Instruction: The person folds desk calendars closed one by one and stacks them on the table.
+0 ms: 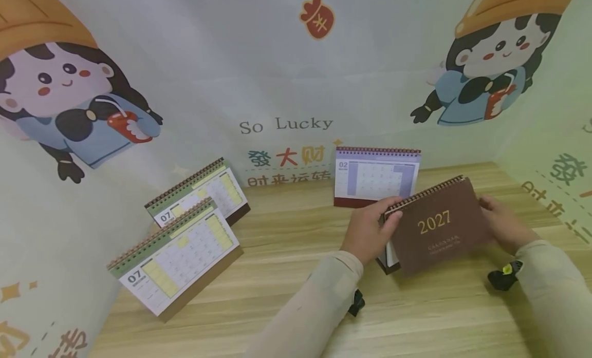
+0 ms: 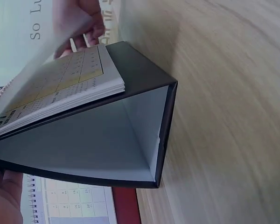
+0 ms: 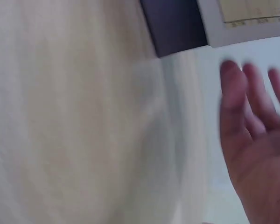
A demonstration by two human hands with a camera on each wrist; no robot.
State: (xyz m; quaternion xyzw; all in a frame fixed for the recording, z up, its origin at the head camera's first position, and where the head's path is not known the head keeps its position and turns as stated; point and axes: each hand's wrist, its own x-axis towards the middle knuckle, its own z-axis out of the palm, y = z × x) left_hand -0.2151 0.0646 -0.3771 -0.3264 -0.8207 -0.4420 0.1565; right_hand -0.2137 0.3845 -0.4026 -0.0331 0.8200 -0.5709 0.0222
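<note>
A brown desk calendar (image 1: 439, 245) with "2027" in gold on its cover is tilted above the table. My left hand (image 1: 370, 229) grips its upper left corner by the spiral binding, thumb on the cover. My right hand (image 1: 505, 222) is at the calendar's right edge, its fingers partly hidden there in the head view. Seen from the right wrist, the right hand (image 3: 259, 135) has spread, loosely bent fingers just off the calendar's corner. From the left wrist, the hollow stand (image 2: 84, 135) shows from its end, with a blurred page lifted over the printed sheets.
Behind the held calendar stands one with a purple page (image 1: 376, 175) and a red base. Two calendars with green-topped pages stand at the left, the nearer one (image 1: 180, 258) partly covering the farther (image 1: 231, 188). A printed cloth backdrop (image 1: 222, 80) rises behind the wooden table (image 1: 277, 286).
</note>
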